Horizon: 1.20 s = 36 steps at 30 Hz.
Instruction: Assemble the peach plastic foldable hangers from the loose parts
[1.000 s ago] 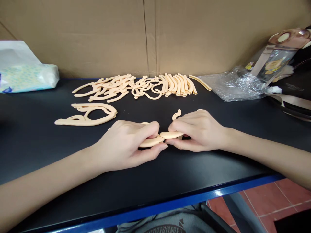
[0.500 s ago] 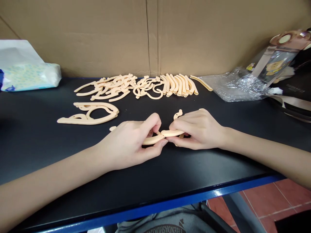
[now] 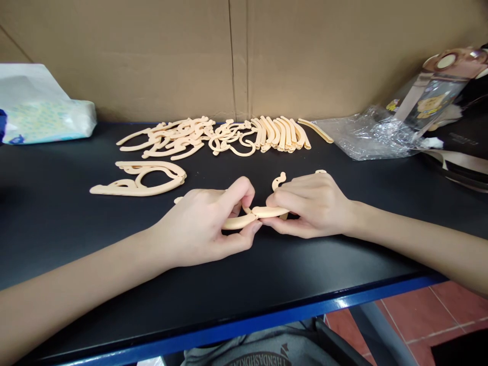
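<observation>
Two cream plastic arms of a folding clothes hanger [image 3: 240, 222] meet end to end between my hands, low over the table. My left hand [image 3: 202, 223] is closed around the left arm, thumb and fingertips pressing close to the joint. Pinched in my right hand [image 3: 314, 206] is the right arm [image 3: 269, 211]; its far end pokes out past the knuckles. A small curved cream piece [image 3: 278, 180] shows just behind my right fingers, its lower part hidden. To the left lies a folded hanger [image 3: 148, 191] of the same plastic.
Along the back are a heap of cream hanger arms [image 3: 171, 137], a cluster of hooks [image 3: 232, 137] and a row of curved bars [image 3: 280, 133]. Clear plastic wrap [image 3: 369, 134], a bottle [image 3: 438, 96] and a black bag [image 3: 465, 137] sit right; a tissue pack [image 3: 49, 119] sits left.
Both hands keep their hold on the hanger. The joined ends have shifted very slightly left, and the right hand has tilted a little.
</observation>
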Each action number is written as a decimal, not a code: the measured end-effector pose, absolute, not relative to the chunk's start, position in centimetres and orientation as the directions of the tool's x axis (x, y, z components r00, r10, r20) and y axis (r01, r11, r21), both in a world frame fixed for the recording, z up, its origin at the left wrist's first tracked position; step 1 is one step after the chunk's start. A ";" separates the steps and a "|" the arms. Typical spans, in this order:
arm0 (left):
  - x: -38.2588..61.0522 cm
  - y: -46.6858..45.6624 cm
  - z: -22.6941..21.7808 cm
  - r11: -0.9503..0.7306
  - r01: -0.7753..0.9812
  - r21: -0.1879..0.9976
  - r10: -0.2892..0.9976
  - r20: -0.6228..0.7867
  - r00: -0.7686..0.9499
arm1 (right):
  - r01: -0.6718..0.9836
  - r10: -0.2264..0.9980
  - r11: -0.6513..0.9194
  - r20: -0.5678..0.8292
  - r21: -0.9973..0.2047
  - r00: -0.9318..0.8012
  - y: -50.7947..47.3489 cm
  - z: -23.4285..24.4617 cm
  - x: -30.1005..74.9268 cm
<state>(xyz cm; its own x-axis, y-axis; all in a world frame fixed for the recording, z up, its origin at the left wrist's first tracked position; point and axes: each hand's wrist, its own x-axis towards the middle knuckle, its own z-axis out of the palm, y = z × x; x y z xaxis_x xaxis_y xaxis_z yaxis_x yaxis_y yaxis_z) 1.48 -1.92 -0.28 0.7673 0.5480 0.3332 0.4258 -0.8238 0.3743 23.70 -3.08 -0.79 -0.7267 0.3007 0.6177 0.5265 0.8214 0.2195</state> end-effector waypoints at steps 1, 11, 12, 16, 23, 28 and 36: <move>1.5 -1.9 -0.3 -0.826 0.419 0.376 0.543 0.336 0.769 | 0.525 0.296 0.822 0.621 0.222 -0.725 -3.1 -0.8 23.7; 1.3 -2.4 -0.1 -0.847 0.346 0.404 0.498 0.372 0.784 | 0.491 0.273 0.846 0.622 0.208 -0.734 -3.7 -0.7 23.5; 1.3 -2.4 -0.1 -0.853 0.330 0.404 0.483 0.377 0.790 | 0.487 0.268 0.847 0.622 0.211 -0.735 -3.7 -0.7 23.5; 1.2 -2.3 -0.1 -0.876 0.273 0.397 0.430 0.389 0.815 | 0.465 0.248 0.858 0.616 0.219 -0.747 -3.7 -0.7 23.5; 1.3 -2.4 0.0 -0.900 0.186 0.395 0.357 0.421 0.834 | 0.433 0.166 0.857 0.645 0.280 -0.746 -3.8 -0.9 23.4; 1.2 -2.2 -0.1 -0.913 0.198 0.358 0.345 0.415 0.842 | 0.431 0.188 0.850 0.590 0.304 -0.786 -3.8 -0.8 23.5; 1.2 -2.5 0.1 -0.899 0.189 0.396 0.361 0.423 0.831 | 0.415 0.158 0.848 0.590 0.331 -0.792 -3.9 -0.5 23.6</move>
<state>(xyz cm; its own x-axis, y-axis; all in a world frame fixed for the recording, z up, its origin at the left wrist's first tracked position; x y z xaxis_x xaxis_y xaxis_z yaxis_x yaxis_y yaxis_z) 1.18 -2.52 0.09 0.8309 0.3610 0.4233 0.1888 -0.8987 0.3959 23.61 -3.93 -0.49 -0.7917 0.1576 0.5902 0.4152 0.8475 0.3306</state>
